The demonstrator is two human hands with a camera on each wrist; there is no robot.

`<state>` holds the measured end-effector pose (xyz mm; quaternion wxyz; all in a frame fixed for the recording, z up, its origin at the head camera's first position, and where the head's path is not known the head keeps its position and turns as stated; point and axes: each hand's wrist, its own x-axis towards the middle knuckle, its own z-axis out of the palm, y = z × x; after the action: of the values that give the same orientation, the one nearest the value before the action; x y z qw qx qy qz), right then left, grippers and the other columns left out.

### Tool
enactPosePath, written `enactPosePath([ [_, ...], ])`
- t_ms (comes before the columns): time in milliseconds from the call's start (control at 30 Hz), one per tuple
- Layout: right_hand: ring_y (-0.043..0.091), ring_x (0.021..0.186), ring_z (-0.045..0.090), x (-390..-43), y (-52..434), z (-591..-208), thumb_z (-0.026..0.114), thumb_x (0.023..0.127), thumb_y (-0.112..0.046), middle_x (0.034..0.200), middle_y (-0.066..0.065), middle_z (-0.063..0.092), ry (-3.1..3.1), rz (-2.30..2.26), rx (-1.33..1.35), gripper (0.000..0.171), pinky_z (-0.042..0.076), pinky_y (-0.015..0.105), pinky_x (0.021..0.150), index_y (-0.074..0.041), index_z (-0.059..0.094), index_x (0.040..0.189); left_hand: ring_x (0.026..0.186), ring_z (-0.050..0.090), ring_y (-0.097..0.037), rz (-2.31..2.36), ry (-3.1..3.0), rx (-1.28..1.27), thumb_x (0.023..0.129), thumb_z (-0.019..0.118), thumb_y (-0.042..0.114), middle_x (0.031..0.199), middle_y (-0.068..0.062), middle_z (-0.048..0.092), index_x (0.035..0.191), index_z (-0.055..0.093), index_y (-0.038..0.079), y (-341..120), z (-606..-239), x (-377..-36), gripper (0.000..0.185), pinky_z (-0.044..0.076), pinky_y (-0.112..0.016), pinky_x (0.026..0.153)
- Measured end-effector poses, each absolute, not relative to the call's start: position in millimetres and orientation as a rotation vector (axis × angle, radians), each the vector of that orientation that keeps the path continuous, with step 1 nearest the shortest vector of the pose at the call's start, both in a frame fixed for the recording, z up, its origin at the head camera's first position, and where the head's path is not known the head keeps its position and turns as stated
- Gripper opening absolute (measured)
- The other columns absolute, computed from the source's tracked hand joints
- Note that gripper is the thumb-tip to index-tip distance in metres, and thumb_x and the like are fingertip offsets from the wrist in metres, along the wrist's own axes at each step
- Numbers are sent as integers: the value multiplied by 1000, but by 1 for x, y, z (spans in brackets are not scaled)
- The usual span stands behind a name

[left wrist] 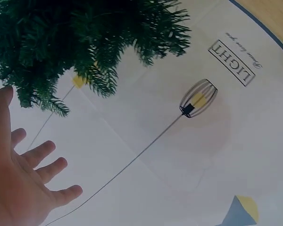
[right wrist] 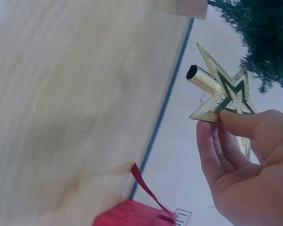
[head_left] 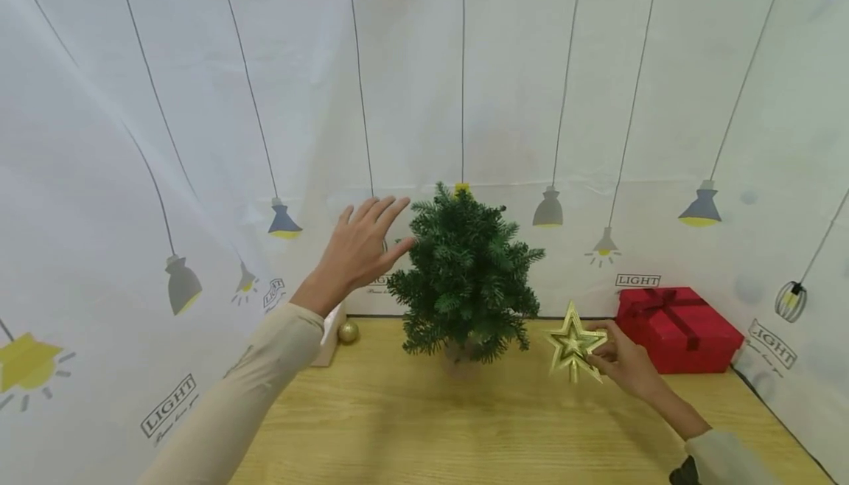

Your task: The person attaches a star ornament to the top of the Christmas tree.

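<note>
A small green Christmas tree (head_left: 464,271) stands upright on the wooden table. My left hand (head_left: 358,245) is raised at its upper left side, fingers spread, the thumb tip right at the branches. In the left wrist view, the same hand (left wrist: 26,169) shows an empty palm below the foliage (left wrist: 85,42). My right hand (head_left: 626,360) pinches a gold star tree topper (head_left: 572,345) by one side, to the right of the tree. The right wrist view shows the topper's hollow tube (right wrist: 203,79) and the thumb pressed on the star's front.
A red gift box (head_left: 683,330) with a dark red ribbon sits at the back right. A gold ball ornament (head_left: 348,332) lies at the back left, beside a pale box (head_left: 328,341) partly hidden by my left arm. A white lamp-printed backdrop (head_left: 424,102) rises behind the table (head_left: 411,426).
</note>
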<state>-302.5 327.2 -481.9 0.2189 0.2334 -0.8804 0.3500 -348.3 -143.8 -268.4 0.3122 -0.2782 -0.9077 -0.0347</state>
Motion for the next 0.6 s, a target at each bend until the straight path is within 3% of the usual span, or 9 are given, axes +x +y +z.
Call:
enactPosePath([
  [600,10,66,69,-307,344,-416,76,90,6,87,13,77,-2435,850,587,52,49,24,52,2,50,135,146,43,-35,-431,-2450,-834,106,50,55,160,-9,47,166,28,25,-120,-256,-358,70,34,-59,119],
])
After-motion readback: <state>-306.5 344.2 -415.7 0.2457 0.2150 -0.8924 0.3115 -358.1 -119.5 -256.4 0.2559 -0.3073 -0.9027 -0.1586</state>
